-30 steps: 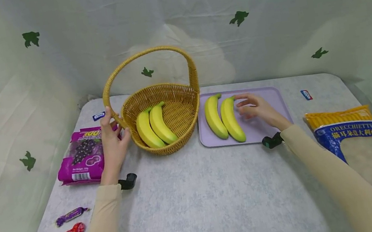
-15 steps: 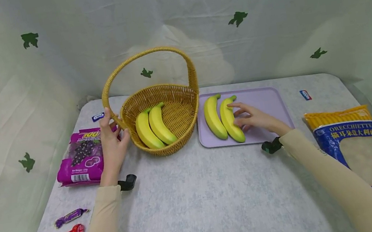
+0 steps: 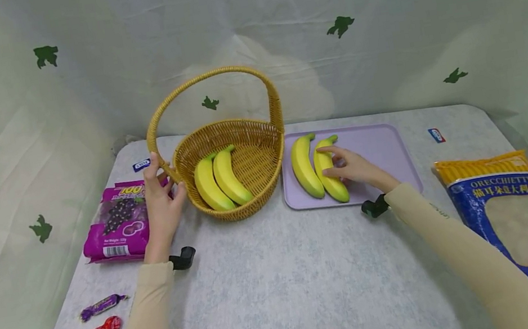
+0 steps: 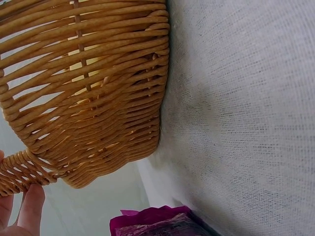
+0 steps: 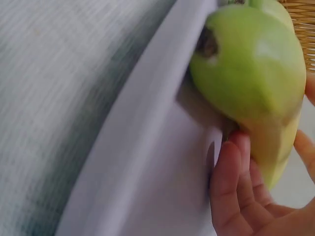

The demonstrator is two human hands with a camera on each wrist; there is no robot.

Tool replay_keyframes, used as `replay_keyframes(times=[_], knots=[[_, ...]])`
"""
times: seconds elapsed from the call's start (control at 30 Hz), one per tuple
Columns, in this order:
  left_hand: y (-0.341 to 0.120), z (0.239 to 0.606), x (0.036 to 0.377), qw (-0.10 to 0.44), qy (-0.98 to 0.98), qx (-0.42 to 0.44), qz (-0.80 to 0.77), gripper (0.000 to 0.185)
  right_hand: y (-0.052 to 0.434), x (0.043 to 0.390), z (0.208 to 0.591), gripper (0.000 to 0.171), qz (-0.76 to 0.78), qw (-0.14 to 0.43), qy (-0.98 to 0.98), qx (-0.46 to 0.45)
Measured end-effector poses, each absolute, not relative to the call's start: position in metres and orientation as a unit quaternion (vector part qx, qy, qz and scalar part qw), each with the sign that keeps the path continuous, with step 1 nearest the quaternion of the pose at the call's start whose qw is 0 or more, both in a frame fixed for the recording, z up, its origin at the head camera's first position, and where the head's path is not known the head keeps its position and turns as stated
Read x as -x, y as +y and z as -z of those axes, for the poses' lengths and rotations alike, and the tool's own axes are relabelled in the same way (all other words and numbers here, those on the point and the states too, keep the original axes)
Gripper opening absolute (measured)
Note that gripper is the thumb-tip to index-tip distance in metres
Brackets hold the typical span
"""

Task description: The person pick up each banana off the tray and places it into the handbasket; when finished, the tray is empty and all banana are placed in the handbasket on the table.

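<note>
My left hand (image 3: 162, 205) grips the lower left end of the handle of a wicker basket (image 3: 261, 202). The left wrist view shows fingers (image 4: 32, 209) against the woven handle base. Inside the basket, two yellow bananas (image 3: 231, 183) lie side by side on its left. Two more lie on a lilac tray (image 3: 373, 142) to the right. Over the right-hand banana (image 3: 337, 190) is my right hand (image 3: 356, 166). Seen from the right wrist, digits lie on both sides of this banana (image 5: 251, 64). The left-hand banana (image 3: 305, 167) rests beside it, untouched.
A purple candy bag (image 3: 117, 226) lies left of the basket, partly behind my left hand. Nearer me are a purple wrapped candy (image 3: 103, 307) and a red lollipop (image 3: 111, 325). An orecchiette bag (image 3: 523, 222) lies far right, below a small wrapped piece (image 3: 436, 135).
My right hand has moved left from beside the right-hand tray banana onto it, and its fingers have closed around it. My left hand stays at the basket handle.
</note>
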State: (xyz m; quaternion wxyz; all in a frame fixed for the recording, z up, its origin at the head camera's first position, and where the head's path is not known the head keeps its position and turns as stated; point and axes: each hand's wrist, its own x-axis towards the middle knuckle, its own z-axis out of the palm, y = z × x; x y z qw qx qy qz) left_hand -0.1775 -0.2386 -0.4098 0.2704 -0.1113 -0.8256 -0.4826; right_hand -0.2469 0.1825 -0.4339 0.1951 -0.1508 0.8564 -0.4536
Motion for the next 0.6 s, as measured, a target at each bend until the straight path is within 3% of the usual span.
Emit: replay_keyframes(times=[0.6], knots=[[-0.237,0.407,0.176,0.276,-0.821,0.118,0.486,0.085,0.182,0.234,0.401,0.061,0.539,0.175,0.808,0.161]])
